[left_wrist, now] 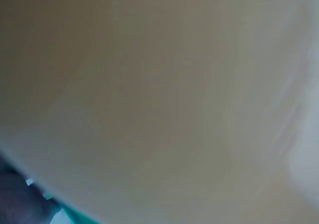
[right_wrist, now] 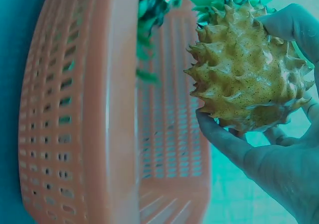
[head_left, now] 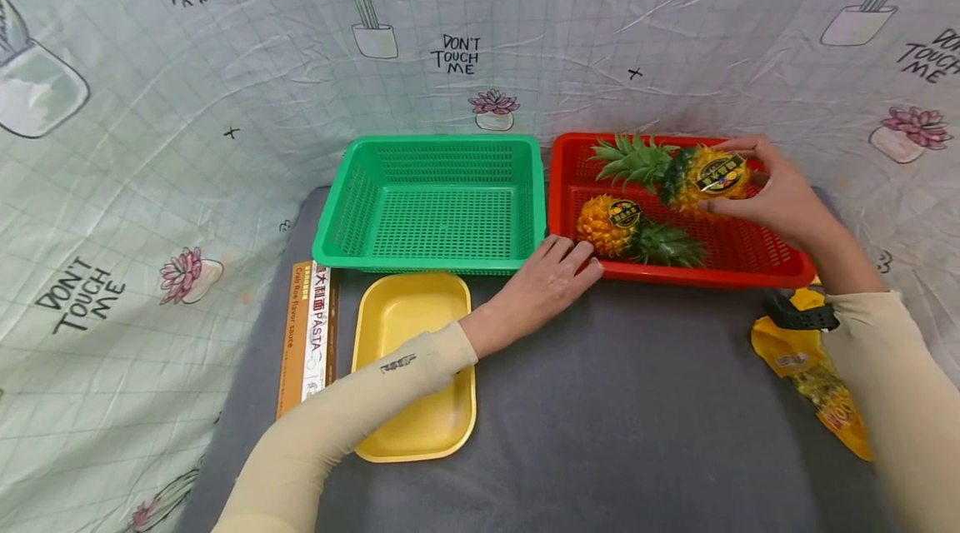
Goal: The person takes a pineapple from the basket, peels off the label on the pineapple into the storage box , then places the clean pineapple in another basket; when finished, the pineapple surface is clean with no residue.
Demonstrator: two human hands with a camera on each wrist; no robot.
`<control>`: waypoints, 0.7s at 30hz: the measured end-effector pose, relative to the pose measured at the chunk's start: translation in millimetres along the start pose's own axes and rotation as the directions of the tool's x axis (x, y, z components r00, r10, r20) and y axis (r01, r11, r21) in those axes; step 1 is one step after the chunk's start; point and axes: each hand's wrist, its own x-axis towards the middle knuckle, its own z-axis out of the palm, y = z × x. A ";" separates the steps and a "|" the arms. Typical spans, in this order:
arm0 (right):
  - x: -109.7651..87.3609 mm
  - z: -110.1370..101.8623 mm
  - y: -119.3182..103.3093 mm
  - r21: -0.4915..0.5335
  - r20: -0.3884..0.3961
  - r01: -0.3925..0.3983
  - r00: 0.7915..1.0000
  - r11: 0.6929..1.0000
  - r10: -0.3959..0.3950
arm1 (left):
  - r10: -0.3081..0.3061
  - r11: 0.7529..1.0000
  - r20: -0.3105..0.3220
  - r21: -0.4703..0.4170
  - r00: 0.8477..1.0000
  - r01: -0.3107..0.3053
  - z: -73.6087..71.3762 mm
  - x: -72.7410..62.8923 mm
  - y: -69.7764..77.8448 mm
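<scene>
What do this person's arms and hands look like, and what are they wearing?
The left hand and right hand are bare, without gloves. The left sleeve and right sleeve are long and cream-coloured. A small dark print marks the left one; a black strap shows beside the right cuff.

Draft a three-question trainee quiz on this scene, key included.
1. Multiple choice: which colour is the basket where the loose pineapple lies?
A) green
B) red
C) blue

2. True or false: the yellow tray is nearer the person than the green basket.

3. Short answer: what does the right hand hold?

Key:
1. B, the red basket.
2. True.
3. The other pineapple.
</scene>
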 end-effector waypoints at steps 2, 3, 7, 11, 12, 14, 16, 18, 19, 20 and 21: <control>-7.2 0.0 -7.5 0.010 0.008 0.000 1.000 1.000 0.000 | 0.003 1.000 -0.006 0.004 1.000 -0.003 0.1 0.0 -0.3; -10.8 0.0 -11.3 0.018 0.012 -0.001 1.000 1.000 0.001 | 0.004 1.000 -0.007 0.010 1.000 -0.004 0.2 0.1 -0.3; -27.4 1.0 -24.0 0.062 0.011 0.016 1.000 0.998 -0.016 | 0.006 1.000 -0.012 0.004 1.000 -0.006 0.2 1.0 -1.4; -45.8 4.6 -32.7 0.126 0.015 0.087 0.996 0.988 -0.089 | 0.008 1.000 -0.008 -0.017 1.000 -0.008 -1.4 3.0 -2.4; -49.4 5.7 -33.7 0.128 0.016 0.111 0.993 0.986 -0.114 | 0.007 1.000 -0.006 -0.022 1.000 -0.007 -1.8 3.3 -2.6; -55.6 7.4 -36.0 0.128 0.023 0.136 0.990 0.982 -0.140 | 0.004 0.999 -0.006 -0.033 1.000 -0.005 -2.3 4.0 -3.6; -61.0 8.7 -36.6 0.130 0.028 0.153 0.987 0.980 -0.158 | 0.001 0.999 -0.006 -0.042 1.000 -0.001 -2.5 4.0 -4.7; -67.1 10.1 -37.1 0.153 0.031 0.168 0.984 0.974 -0.174 | -0.003 0.999 -0.010 -0.046 1.000 0.002 -2.1 3.2 -5.5; -70.6 10.5 -37.0 0.187 0.033 0.170 0.983 0.968 -0.179 | -0.003 0.999 -0.014 -0.043 1.000 0.003 -1.9 2.8 -5.7; -74.5 10.9 -36.4 0.230 0.036 0.177 0.981 0.957 -0.190 | -0.004 0.999 -0.015 -0.042 1.000 0.003 -1.7 2.5 -5.7; -78.8 11.0 -35.5 0.273 0.036 0.188 0.978 0.944 -0.205 | -0.003 0.999 -0.016 -0.043 1.000 0.003 -1.6 2.2 -5.6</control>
